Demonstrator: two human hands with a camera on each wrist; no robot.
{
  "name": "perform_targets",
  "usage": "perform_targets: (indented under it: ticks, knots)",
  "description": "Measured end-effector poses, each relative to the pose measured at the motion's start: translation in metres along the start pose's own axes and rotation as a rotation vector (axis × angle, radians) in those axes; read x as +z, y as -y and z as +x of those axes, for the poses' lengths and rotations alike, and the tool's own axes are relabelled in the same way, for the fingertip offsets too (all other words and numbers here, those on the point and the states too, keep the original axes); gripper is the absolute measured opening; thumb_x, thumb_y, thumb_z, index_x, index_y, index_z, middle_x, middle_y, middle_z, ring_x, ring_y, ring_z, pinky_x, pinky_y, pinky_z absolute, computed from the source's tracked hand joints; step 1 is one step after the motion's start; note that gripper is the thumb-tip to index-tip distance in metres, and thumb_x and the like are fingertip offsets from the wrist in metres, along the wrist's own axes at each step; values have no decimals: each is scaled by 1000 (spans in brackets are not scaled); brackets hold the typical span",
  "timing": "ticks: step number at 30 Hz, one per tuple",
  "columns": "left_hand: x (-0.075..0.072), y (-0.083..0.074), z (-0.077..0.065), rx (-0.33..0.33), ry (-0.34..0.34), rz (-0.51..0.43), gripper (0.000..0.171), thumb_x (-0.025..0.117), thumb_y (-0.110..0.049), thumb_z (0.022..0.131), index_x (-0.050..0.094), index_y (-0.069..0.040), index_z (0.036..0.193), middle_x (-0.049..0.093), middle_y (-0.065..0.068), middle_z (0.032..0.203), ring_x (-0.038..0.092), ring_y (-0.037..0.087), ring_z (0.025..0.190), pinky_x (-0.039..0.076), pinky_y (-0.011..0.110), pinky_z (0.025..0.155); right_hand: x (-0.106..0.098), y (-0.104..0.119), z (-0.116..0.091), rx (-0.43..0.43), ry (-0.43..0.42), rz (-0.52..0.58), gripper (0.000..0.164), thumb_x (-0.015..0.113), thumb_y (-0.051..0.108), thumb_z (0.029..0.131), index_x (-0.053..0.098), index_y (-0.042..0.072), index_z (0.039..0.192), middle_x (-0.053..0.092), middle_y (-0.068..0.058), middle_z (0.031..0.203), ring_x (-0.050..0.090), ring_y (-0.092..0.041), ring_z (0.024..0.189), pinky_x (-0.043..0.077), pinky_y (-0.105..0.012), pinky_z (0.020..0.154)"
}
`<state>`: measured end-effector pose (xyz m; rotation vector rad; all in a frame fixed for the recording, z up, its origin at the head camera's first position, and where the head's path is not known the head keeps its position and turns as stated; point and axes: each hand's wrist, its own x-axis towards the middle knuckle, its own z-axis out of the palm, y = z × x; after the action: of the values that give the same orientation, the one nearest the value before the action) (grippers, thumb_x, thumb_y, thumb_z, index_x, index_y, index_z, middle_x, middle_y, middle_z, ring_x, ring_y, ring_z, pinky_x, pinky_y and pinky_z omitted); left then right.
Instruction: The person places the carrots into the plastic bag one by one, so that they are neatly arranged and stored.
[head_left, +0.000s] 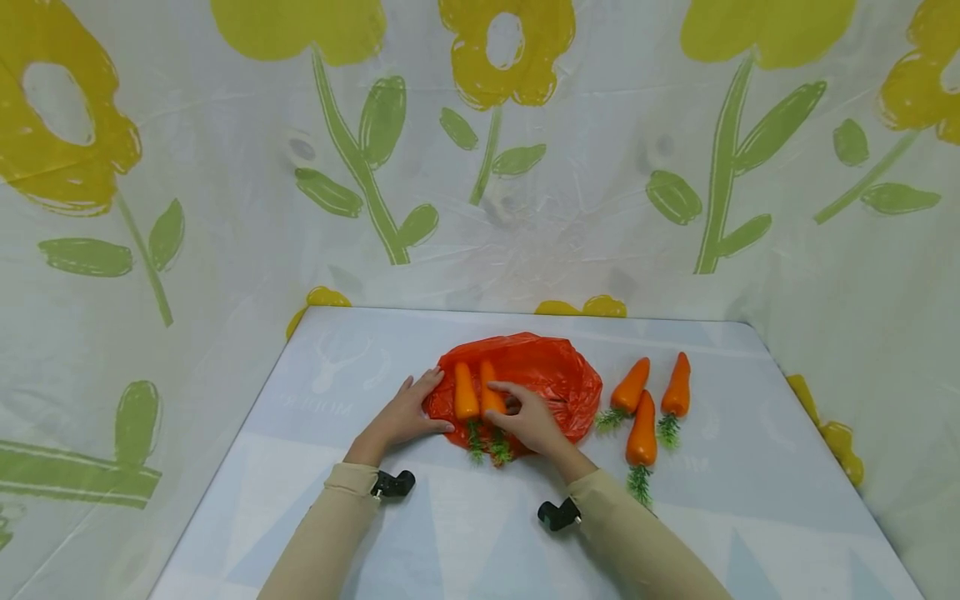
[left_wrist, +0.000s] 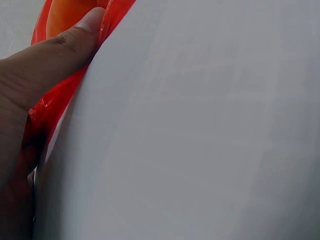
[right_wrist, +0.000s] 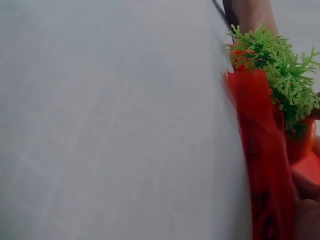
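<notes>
On a crumpled red plastic bag (head_left: 542, 365) that the left hand (head_left: 406, 414), fingers loosely spread, is touching, the right hand (head_left: 534, 422) is pinching a tapered, plastic-looking orange carrot (head_left: 491, 398) with frilly green leaves (head_left: 499, 448), likely light, stiff and slightly slippery, best taken by its thick end.

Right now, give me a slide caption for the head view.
Right hand grips one of two carrots on red plastic, left hand touching the plastic's edge; three more carrots lie to the right.
</notes>
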<state>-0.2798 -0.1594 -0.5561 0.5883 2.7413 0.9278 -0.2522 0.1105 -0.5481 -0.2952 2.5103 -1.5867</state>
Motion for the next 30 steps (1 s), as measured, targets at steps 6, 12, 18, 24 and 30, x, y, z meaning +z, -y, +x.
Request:
perform_targets:
  ticks: [6, 12, 18, 24, 30]
  knots:
    - [0, 0, 1, -8, 3, 15, 105, 84, -49, 80, 29, -10, 161, 25, 9, 167, 15, 30, 156, 8, 52, 126, 3, 2, 1, 6, 0, -20, 50, 79, 33, 90, 65, 25, 138, 64, -4, 124, 60, -22, 97, 57, -34, 83]
    - [1, 1, 1, -16, -1, 17, 106, 84, -50, 80, 30, -11, 161, 24, 9, 167, 14, 34, 156, 11, 55, 125, 4, 4, 2, 18, 13, -35, 50, 79, 33, 91, 65, 25, 138, 63, -3, 125, 57, -23, 98, 55, -34, 83]
    - [2, 2, 1, -12, -4, 19, 105, 84, -49, 80, 30, -9, 161, 25, 10, 167, 14, 33, 155, 10, 55, 125, 5, 3, 1, 47, 23, -32, 52, 79, 33, 91, 63, 26, 140, 62, -2, 127, 57, -23, 100, 56, -36, 86]
    - [3, 2, 1, -15, -6, 16, 105, 85, -49, 80, 30, -10, 161, 25, 9, 167, 14, 33, 156, 11, 55, 125, 4, 2, 0, 32, 8, -51, 54, 79, 36, 90, 62, 25, 141, 62, -3, 128, 58, -22, 100, 56, -37, 87]
    - [5, 2, 2, -26, -3, 11, 105, 84, -50, 80, 30, -11, 161, 24, 8, 168, 11, 37, 155, 13, 58, 124, 3, 1, -2, 30, 1, -34, 58, 79, 38, 89, 61, 25, 142, 62, -4, 131, 61, -23, 104, 57, -40, 91]
